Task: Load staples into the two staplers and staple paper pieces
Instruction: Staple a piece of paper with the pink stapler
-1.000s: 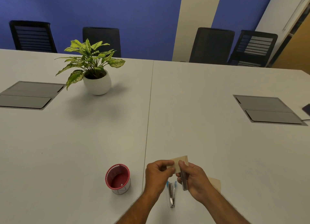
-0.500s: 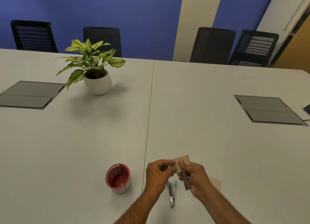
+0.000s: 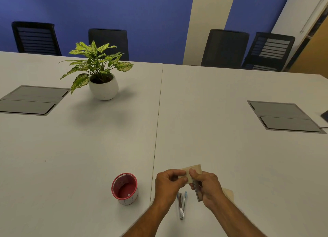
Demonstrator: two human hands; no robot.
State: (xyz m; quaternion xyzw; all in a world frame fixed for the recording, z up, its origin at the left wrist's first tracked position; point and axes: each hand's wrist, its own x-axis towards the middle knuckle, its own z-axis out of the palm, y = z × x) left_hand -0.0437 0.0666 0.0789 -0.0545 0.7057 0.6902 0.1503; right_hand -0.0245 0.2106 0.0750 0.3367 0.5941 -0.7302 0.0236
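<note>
Grip, left: left hand (image 3: pixel 168 185) pinched the near-left corner of a tan paper (image 3: pixel 192 172) between thumb and curled fingers, held just above the tabletop (image 3: pixel 230 157).
Grip, right: right hand (image 3: pixel 207 188) curled round a slim metal stapler (image 3: pixel 197 192), thumb on the paper's top edge; the stapler's front end met the paper's lower edge.
Second stapler: lay on the tabletop between the two wrists, silver with blue tips (image 3: pixel 181 205), its two arms splayed a little at the far end.
Second paper: a tan piece (image 3: pixel 229 194) lay flat just right of the right hand.
Hidden: the held stapler's mouth was covered by the fingers, so whether the paper sat inside it could not be told; most of the second paper lay under the right wrist; both forearms were cut off by the lower edge.
Hard to make out: a tiny pale speck in the bottom of the red cup (image 3: pixel 125 188); a dark object (image 3: pixel 324 116) cut off at the right edge, with a cable beside it.
Surface: two pale grey tabletop halves met at a thin seam (image 3: pixel 158 121); a grey rectangular flap panel was set flush into each half, left (image 3: pixel 32 100) and right (image 3: pixel 284 117).
Room: blue wall with one cream stripe; four black chairs, two mesh-backed and two slatted, along the far side.
Materials: matte laminate top; round glossy white pot (image 3: pixel 103 87) with a speckled green plant; cup red inside, white outside, rim scalloped.
</note>
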